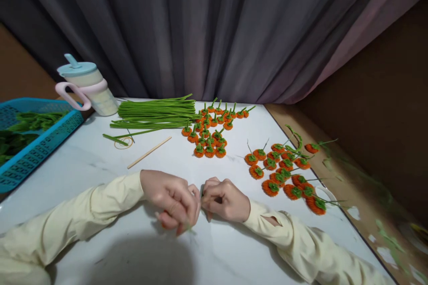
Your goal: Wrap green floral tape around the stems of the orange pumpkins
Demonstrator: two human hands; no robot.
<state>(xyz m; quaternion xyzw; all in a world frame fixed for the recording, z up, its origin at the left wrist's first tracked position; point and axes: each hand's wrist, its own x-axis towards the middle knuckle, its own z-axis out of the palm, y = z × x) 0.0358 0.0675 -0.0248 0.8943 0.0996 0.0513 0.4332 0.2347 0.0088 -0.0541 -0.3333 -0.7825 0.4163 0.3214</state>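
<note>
My left hand [172, 199] and my right hand [224, 199] meet fingertip to fingertip over the near middle of the white table [100, 160]. Both are curled closed in a pinch on a small green and orange piece that shows only as slivers between and under the fingers. A group of small orange pieces with green tops [209, 136] lies beyond the hands. A second group of them [287, 171], with thin green stems, lies to the right of my right hand. A bundle of long green stems [157, 113] lies at the back.
A blue mesh basket [36, 142] with green material sits at the left edge. A cup with a blue lid and pink handle [88, 84] stands at the back left. A thin wooden stick [149, 152] and a rubber band [124, 142] lie near the stems. Dark curtains hang behind.
</note>
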